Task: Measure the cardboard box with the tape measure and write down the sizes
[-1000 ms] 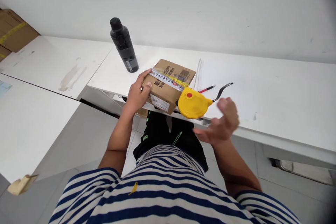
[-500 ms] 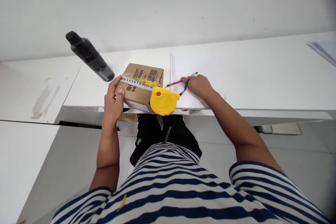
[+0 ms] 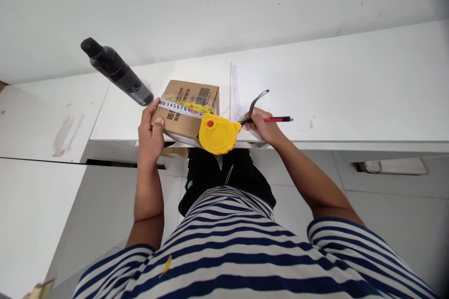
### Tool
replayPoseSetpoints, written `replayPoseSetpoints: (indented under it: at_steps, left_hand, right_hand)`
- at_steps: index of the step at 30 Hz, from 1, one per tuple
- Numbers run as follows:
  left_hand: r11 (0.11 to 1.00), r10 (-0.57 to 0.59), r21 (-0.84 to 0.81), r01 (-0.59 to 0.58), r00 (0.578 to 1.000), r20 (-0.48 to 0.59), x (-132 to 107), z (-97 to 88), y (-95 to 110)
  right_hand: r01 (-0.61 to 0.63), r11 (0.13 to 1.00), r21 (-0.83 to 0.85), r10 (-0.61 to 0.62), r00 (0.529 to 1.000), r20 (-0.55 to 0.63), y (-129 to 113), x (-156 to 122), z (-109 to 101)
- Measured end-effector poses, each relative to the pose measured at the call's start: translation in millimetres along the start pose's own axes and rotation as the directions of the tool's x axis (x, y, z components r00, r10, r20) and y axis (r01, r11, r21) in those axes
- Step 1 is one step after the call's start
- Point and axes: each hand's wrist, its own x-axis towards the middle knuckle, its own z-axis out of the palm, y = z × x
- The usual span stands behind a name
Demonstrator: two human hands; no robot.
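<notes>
A brown cardboard box with printed characters and a barcode sits near the table's front edge. Across its top lies the white blade of a yellow tape measure, whose case with a red button rests at the box's right end. My left hand grips the box's left side, fingers at the blade's end and thumb on the top. Between the fingers of my right hand is a red and black pen, pointing right. The tape measure's black wrist strap rises beside those fingers.
Behind the box to the left stands a black bottle. White paper lies right of the box on the white table, partly under my right hand. A wall runs along the table's back edge.
My right hand has shifted slightly left and down. The pen stuck out to the left of it before; now it extends right, past the back of the hand. My left hand keeps its grip.
</notes>
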Motion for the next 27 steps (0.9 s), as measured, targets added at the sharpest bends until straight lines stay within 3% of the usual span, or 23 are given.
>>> replayPoseSetpoints:
  at_steps: [3, 6, 27]
  left_hand:
    - [1.0, -0.015, -0.005, 0.015, 1.0, 0.001, -0.1, 0.1, -0.4]
    - [1.0, -0.013, -0.005, 0.013, 1.0, -0.006, -0.5, 0.3, -0.6]
    - [1.0, -0.011, -0.001, 0.011, 1.0, -0.001, -3.0, 1.2, 0.7]
  right_hand:
    - [-0.009, 0.986, -0.167, 0.0, 0.999, -0.053, -2.3, 0.9, 1.8]
    - [-0.028, 0.973, -0.228, 0.011, 0.997, -0.074, -4.7, 0.1, 4.0]
    - [-0.04, 0.968, -0.248, 0.027, 0.998, -0.057, -5.4, 0.3, 4.2]
